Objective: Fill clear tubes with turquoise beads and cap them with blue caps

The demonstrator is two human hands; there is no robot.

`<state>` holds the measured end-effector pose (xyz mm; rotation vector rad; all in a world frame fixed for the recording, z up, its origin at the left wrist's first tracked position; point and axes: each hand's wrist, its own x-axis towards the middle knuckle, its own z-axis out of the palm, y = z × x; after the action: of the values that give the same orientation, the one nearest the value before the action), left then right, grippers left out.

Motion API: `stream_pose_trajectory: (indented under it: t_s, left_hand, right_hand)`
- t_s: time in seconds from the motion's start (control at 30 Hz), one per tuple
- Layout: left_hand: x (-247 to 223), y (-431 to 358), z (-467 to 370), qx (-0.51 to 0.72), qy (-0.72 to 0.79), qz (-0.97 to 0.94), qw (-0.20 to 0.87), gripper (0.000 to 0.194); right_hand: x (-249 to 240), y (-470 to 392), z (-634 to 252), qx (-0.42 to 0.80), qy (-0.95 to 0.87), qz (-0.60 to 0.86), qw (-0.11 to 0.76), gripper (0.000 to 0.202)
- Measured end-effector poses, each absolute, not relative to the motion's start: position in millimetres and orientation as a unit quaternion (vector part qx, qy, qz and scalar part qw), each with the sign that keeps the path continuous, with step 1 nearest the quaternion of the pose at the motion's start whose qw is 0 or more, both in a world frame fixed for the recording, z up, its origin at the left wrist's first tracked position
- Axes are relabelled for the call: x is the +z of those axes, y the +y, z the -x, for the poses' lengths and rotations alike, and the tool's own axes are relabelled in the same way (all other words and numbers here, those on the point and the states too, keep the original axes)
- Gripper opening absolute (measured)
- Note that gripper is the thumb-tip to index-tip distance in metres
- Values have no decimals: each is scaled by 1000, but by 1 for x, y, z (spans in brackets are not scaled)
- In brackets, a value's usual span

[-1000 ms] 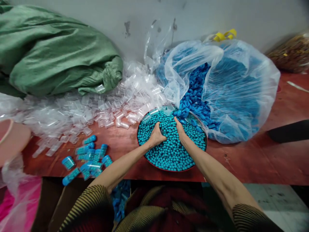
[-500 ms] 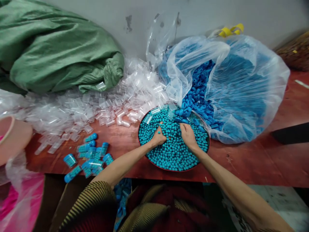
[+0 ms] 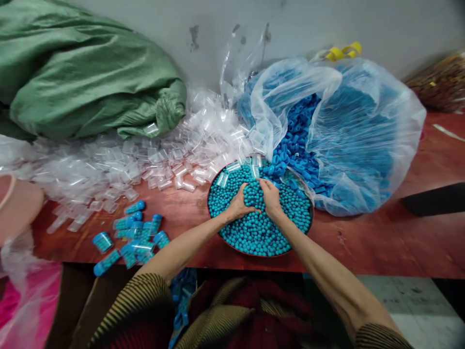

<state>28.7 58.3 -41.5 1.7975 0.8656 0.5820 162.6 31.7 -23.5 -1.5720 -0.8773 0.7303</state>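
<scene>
"Where are the beads?"

"The small round turquoise beads (image 3: 259,237) fill a wide, shallow round tray with a red rim (image 3: 260,255), near the front edge of the reddish table (image 3: 359,242). Take that tray as the clock face."

"And the hands?"

"Both are over the beads, close together near the middle. The left hand (image 3: 240,206) is on the nine o'clock side, half open in a C shape, thumb and fingers well apart with beads in the gap. The right hand (image 3: 270,196) is towards one o'clock, its fingers bent inward, facing the left."

"Does either grip anything?"

"Beads are gathered between them, but I cannot tell whether the right has closed on something, since its palm side is hidden."

"What else touches the beads?"

"Some short clear plastic tubes (image 3: 222,180) lie on them, from ten to twelve o'clock."

"And around the tray?"

"A heap of the same sort of clear tubes spreads from nine to eleven, with a bulky green fabric sack (image 3: 94,77) beyond at ten. Between eight and nine lies a loose group of blue-capped clear tubes filled with turquoise beads (image 3: 141,246). At one, small bright-blue plastic pieces (image 3: 301,131) spill down to the tray from a large translucent white plastic bag (image 3: 359,131), which bulges at two."
</scene>
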Motion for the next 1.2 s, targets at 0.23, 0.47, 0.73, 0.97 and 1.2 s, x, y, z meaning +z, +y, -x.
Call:
stream_pose_trajectory:
  t_s: [0.23, 0.47, 0.73, 0.97, 1.2]
  left_hand:
    - [-52, 63, -25, 236, 357, -757, 494, 74]
    - [-19, 37, -8, 261, 464, -753, 386, 81]
    - [-2, -1, -2, 224, 502, -803, 230, 25]
    - [1, -1, -13, 193, 498, -820, 204, 26]
    - [10, -5, -29, 144, 541, -798, 223, 28]
  right_hand:
    - [-7, 6, -114, 146, -572, 695, 410, 46]
    - [8, 6, -161, 182, -585, 635, 471, 35]
    - [-8, -1, -211, 43, -644, 761, 63, 21]
    - [-16, -16, -210, 226, -602, 710, 288, 27]
    - [-10, -21, -207, 422, -483, 706, 301, 47]
